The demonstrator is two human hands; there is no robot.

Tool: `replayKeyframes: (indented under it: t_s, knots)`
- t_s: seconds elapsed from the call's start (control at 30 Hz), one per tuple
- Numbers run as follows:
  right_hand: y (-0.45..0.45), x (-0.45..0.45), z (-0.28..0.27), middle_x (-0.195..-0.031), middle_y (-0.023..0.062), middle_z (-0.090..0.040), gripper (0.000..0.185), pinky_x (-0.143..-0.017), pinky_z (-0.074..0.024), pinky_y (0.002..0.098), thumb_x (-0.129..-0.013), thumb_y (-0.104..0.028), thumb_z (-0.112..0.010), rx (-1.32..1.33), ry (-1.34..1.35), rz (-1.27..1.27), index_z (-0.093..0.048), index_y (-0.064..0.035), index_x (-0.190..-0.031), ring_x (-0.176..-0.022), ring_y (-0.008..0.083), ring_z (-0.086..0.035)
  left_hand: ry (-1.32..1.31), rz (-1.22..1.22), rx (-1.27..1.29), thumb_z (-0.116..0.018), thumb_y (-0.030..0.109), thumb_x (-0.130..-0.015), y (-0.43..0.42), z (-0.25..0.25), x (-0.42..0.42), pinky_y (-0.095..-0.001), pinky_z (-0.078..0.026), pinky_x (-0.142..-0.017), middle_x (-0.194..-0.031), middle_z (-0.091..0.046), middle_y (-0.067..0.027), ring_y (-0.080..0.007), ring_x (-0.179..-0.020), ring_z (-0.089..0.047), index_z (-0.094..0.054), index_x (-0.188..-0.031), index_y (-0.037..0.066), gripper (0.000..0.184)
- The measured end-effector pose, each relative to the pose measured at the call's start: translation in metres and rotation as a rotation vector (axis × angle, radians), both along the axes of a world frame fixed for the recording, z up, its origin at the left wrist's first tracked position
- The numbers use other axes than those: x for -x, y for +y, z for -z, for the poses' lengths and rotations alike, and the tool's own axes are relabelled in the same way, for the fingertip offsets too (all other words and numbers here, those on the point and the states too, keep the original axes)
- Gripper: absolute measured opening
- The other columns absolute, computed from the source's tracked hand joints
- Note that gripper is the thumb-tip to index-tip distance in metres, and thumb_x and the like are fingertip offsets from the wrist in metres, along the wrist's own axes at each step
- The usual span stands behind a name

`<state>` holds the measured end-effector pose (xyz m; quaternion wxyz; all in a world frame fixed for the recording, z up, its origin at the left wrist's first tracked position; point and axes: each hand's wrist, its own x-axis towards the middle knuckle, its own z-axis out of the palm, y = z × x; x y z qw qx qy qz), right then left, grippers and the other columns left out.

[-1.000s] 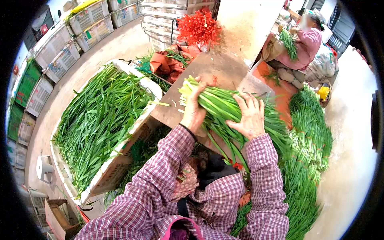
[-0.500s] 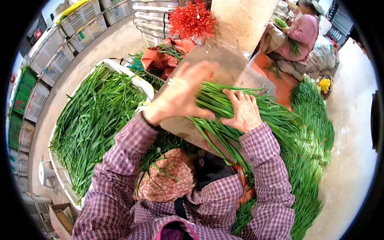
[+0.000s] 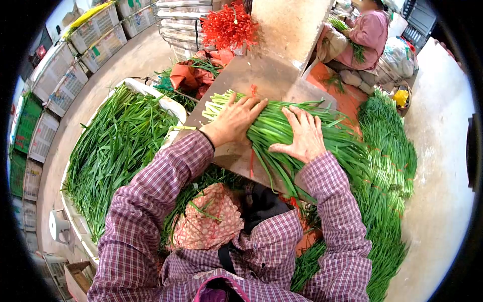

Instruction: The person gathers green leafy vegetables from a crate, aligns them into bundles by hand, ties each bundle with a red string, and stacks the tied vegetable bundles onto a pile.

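A bunch of garlic chives lies across the brown board, pale stem ends to the left and green leaves spreading right. My left hand is closed over the bunch near the stem ends, fingers curved across the top. My right hand rests on the leaves with its fingers spread and thumb apart. A red tie shows above the bunch and again below it, its middle hidden under the chives.
At left stands a white tub heaped with loose chives. Tied bunches are piled at right. Many red ties hang behind the board, near an orange bag. A co-worker sits at the upper right. Crates line the left wall.
My left hand has come down from above the board onto the bunch. The pale stem ends now show to its left. My right hand stays spread on the leaves. The view has shifted slightly.
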<state>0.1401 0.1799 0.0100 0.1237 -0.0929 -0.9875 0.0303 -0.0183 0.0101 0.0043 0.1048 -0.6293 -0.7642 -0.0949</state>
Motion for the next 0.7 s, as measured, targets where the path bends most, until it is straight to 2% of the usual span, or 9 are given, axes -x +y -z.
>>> replayKeyframes:
  t_s: [0.07,0.1,0.2,0.33,0.47,0.53,0.6,0.7]
  knots:
    - [-0.001,0.000,-0.003,-0.141,0.0111,-0.040,0.104,-0.109,-0.0225,0.0529,-0.057,-0.065,-0.075,-0.041,0.023,0.007,-0.039,-0.0154,-0.140,-0.130,0.0325,-0.036,-0.017,-0.050,-0.002,-0.085,0.030,-0.050,0.007,0.004,0.003,-0.0502,-0.034,-0.104,-0.131,-0.049,-0.0120,-0.0292,-0.122,-0.047,-0.035,-0.140,0.007,0.105]
    - [-0.001,0.000,0.002,-0.140,0.0105,-0.040,0.103,-0.109,-0.0229,0.0530,-0.057,-0.065,-0.075,-0.052,0.030,0.013,-0.040,-0.0153,-0.140,-0.129,0.0324,-0.037,-0.016,-0.039,-0.032,-0.083,0.029,-0.056,0.007,0.006,0.003,-0.0460,-0.037,-0.101,-0.127,-0.052,-0.0117,-0.0289,-0.118,-0.050,-0.040,-0.136,0.006,0.094]
    - [-0.011,-0.004,0.022,-0.137,0.0072,-0.044,0.098,-0.108,-0.0258,0.0521,-0.058,-0.060,-0.077,-0.082,0.156,0.037,-0.043,-0.0162,-0.138,-0.127,0.0304,-0.040,0.045,-0.032,-0.017,-0.081,0.029,-0.059,0.004,0.006,-0.001,-0.0435,-0.038,-0.099,-0.125,-0.053,-0.0119,-0.0287,-0.118,-0.051,-0.041,-0.134,0.005,0.088]
    - [-0.010,-0.005,0.020,-0.134,0.0057,-0.047,0.096,-0.106,-0.0275,0.0500,-0.058,-0.060,-0.077,-0.051,0.172,0.030,-0.044,-0.0166,-0.137,-0.126,0.0277,-0.041,-0.011,0.018,-0.072,-0.084,0.035,-0.053,0.005,0.005,0.000,-0.0455,-0.038,-0.099,-0.124,-0.052,-0.0147,-0.0310,-0.117,-0.050,-0.043,-0.132,0.003,0.094]
    - [-0.010,-0.007,0.004,-0.141,0.0077,-0.039,0.101,-0.109,-0.0205,0.0569,-0.059,-0.065,-0.074,0.015,0.029,0.045,-0.040,-0.0168,-0.140,-0.132,0.0305,-0.034,-0.005,-0.016,-0.032,-0.086,0.038,-0.051,0.007,0.005,0.000,-0.0462,-0.038,-0.097,-0.122,-0.053,-0.0156,-0.0316,-0.115,-0.051,-0.042,-0.133,0.004,0.099]
    - [-0.022,-0.007,-0.008,-0.144,0.0092,-0.035,0.103,-0.110,-0.0170,0.0598,-0.058,-0.065,-0.074,-0.041,0.054,0.044,-0.038,-0.0169,-0.141,-0.135,0.0325,-0.030,-0.016,-0.023,-0.031,-0.084,0.029,-0.055,0.008,0.006,0.001,-0.0461,-0.039,-0.096,-0.122,-0.053,-0.0150,-0.0308,-0.114,-0.052,-0.042,-0.132,0.004,0.091]
    - [-0.035,-0.004,-0.014,-0.145,0.0099,-0.035,0.104,-0.110,-0.0200,0.0590,-0.057,-0.063,-0.076,-0.042,0.071,0.021,-0.037,-0.0155,-0.142,-0.136,0.0330,-0.030,0.099,-0.036,-0.086,-0.081,0.029,-0.059,0.011,0.011,0.001,-0.0479,-0.038,-0.097,-0.116,-0.055,-0.0138,-0.0289,-0.112,-0.053,-0.046,-0.127,0.004,0.081]
    - [-0.039,0.007,-0.010,-0.144,0.0098,-0.036,0.104,-0.109,-0.0224,0.0575,-0.059,-0.061,-0.077,-0.057,0.011,0.050,-0.036,-0.0120,-0.141,-0.135,0.0317,-0.031,0.023,-0.057,-0.041,-0.080,0.028,-0.059,0.011,0.010,0.002,-0.0491,-0.039,-0.096,-0.112,-0.057,-0.0143,-0.0302,-0.110,-0.055,-0.049,-0.120,0.005,0.073]
